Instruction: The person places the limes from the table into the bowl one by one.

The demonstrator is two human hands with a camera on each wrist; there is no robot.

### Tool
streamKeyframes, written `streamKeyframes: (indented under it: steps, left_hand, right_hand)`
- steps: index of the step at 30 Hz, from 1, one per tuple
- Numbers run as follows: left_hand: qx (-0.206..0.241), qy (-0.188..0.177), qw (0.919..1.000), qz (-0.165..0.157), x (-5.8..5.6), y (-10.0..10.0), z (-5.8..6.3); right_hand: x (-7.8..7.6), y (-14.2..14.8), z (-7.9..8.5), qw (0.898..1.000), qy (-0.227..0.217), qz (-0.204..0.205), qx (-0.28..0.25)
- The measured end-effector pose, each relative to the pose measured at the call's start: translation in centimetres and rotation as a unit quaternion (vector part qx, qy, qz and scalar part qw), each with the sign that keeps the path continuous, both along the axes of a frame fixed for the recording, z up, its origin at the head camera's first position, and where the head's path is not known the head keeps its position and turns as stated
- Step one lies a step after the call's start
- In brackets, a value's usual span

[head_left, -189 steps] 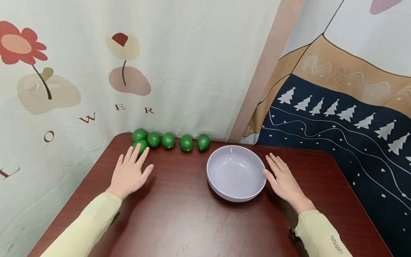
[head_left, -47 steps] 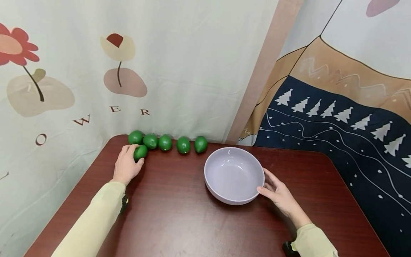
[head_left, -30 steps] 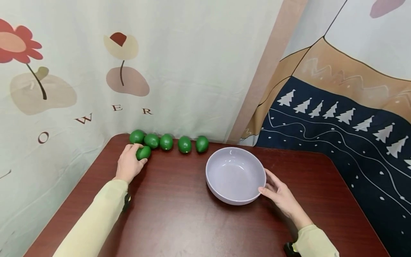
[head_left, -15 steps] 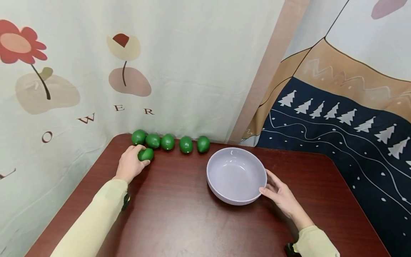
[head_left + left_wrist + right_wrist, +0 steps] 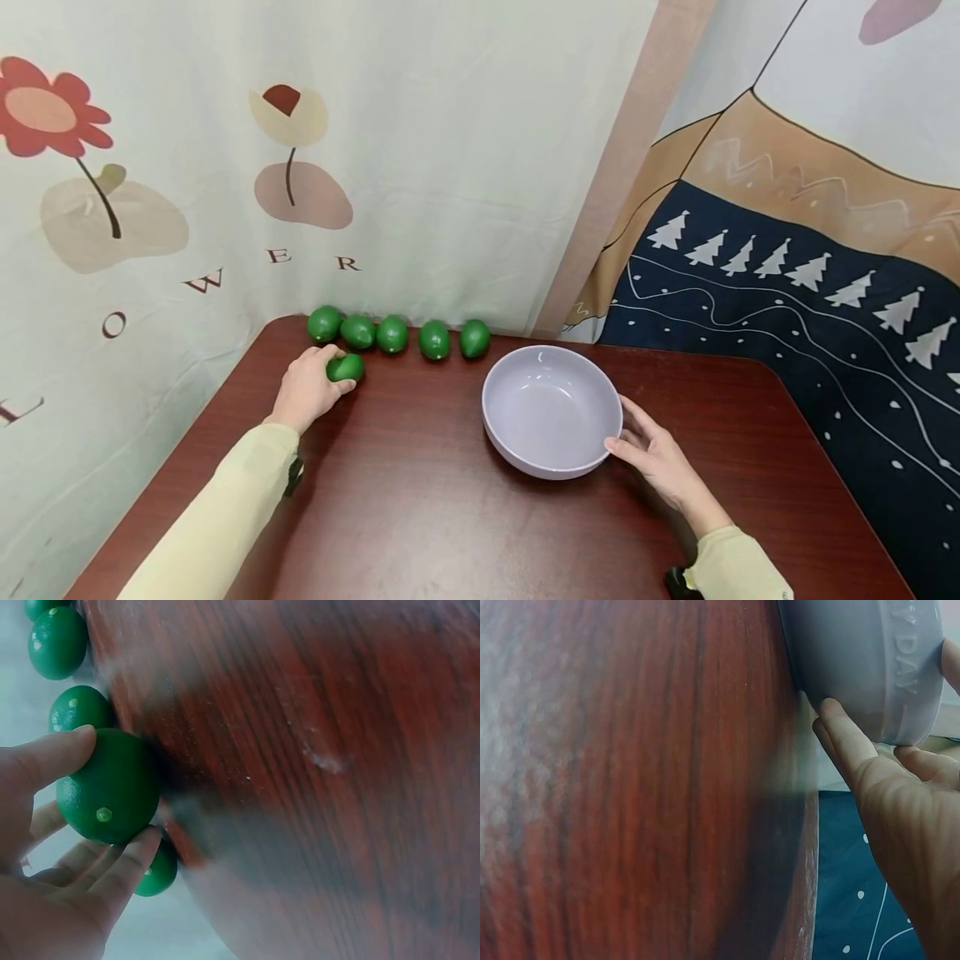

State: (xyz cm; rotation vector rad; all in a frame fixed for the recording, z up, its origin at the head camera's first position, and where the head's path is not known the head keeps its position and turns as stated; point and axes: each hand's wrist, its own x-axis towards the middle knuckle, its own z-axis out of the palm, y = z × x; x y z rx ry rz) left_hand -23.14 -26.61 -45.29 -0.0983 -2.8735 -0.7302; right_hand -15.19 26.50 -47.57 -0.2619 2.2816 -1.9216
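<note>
My left hand (image 5: 308,387) grips a glossy green lime (image 5: 349,368) near the table's back left corner. In the left wrist view the thumb lies on one side of this lime (image 5: 112,787) and the fingertips curl on the other. On the right, my right hand (image 5: 657,457) holds a pale lavender bowl (image 5: 551,417) by its right side, thumb at the rim. The right wrist view shows fingertips against the lower wall of the bowl (image 5: 862,660), which has raised lettering. Nothing lies inside the bowl.
Several more limes stand in a row along the back edge, from the left lime (image 5: 325,323) to the right lime (image 5: 474,339). The dark red wooden table (image 5: 450,517) backs onto a printed curtain (image 5: 450,167).
Both hands were flat and open at first. The left took the front lime and drew it slightly right and towards me; the right took hold of the bowl's side and has since kept still.
</note>
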Motion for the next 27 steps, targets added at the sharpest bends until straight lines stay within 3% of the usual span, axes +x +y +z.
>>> streamKeyframes:
  steps: [27]
  left_hand:
    - [-0.006,-0.038,0.9989,-0.028,0.1,1.4,1.0]
  right_hand:
    - [0.3,-0.2,0.4,1.0,-0.001,-0.001,-0.009]
